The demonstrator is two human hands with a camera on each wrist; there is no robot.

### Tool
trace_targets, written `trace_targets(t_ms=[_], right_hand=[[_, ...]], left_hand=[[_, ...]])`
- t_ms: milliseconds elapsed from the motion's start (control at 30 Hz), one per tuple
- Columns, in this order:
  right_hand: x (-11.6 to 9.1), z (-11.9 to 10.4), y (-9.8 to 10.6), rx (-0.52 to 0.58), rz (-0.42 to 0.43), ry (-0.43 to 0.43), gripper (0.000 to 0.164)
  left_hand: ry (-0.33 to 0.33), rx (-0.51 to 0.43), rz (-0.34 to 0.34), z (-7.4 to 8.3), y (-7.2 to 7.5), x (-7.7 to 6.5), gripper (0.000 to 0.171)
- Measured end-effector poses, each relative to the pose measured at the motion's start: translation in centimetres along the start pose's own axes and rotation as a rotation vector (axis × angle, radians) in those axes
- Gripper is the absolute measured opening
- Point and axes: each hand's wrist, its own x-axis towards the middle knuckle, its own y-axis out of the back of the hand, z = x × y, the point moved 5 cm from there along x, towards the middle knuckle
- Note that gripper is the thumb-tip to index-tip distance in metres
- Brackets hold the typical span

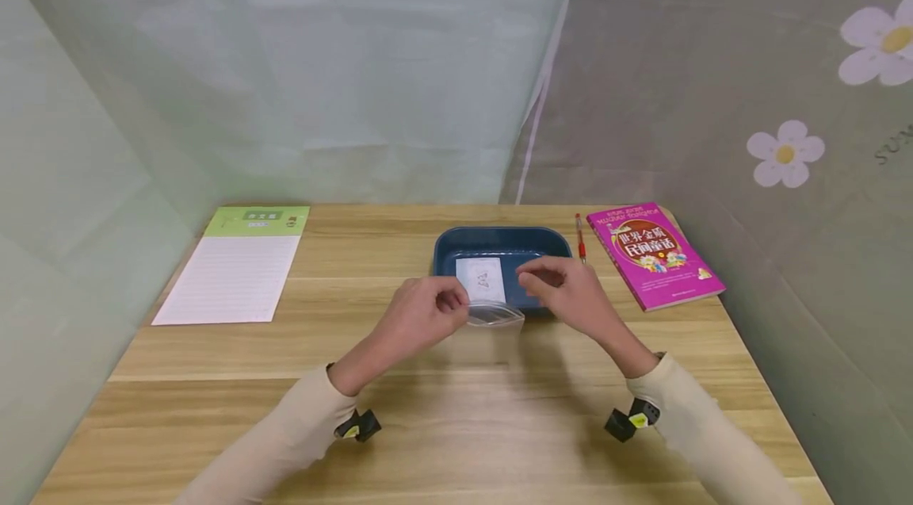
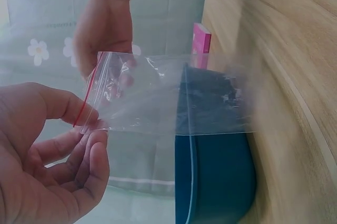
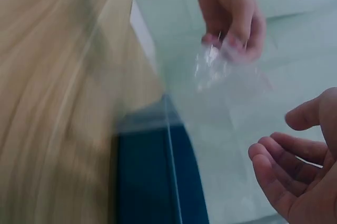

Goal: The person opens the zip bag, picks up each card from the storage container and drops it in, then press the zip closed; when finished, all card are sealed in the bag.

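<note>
My left hand (image 1: 417,316) pinches one corner of a clear zip bag (image 2: 147,95) by its opening. The bag hangs in front of a dark blue tray (image 1: 499,232), its red-lined zip edge at the top. Its mouth is parted a little in the head view. To the right of the bag, my right hand (image 1: 576,297) hovers over the tray's near right part. Its thumb and fingers (image 3: 263,153) stand apart with nothing between them. Inside the tray lies a small white card or packet (image 1: 481,278) with a faint printed drawing.
A lined writing pad (image 1: 228,275) with a green header lies at the left of the wooden table (image 1: 342,251). Right of the tray are a red pen (image 1: 581,239) and a magenta book (image 1: 652,255). Cloth walls (image 1: 357,77) enclose the table's back and sides.
</note>
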Motion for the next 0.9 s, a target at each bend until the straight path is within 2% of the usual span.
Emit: trace_targets(t_ms=[167,333,600,900], right_hand=[[1.7,1.3,0.2,-0.1,-0.01,0.045,0.024],[3.5,3.0,-0.3,-0.137,-0.059,0.043,0.031],[6.1,5.0,-1.8,-0.25,-0.144,0.079,0.04],[8.1,6.9,-3.6,-0.302,-0.217,0.113,0.043]], left_hand=[[0.016,-0.021,-0.019,-0.1,0.2,0.0,0.007],[0.017,-0.041,-0.029,-0.3,0.3,0.0,0.006],[-0.01,-0.039,-0.024,-0.6,0.5,0.2,0.005],[-0.027,-0.019,-0.017,-0.6,0.8,0.1,0.006]])
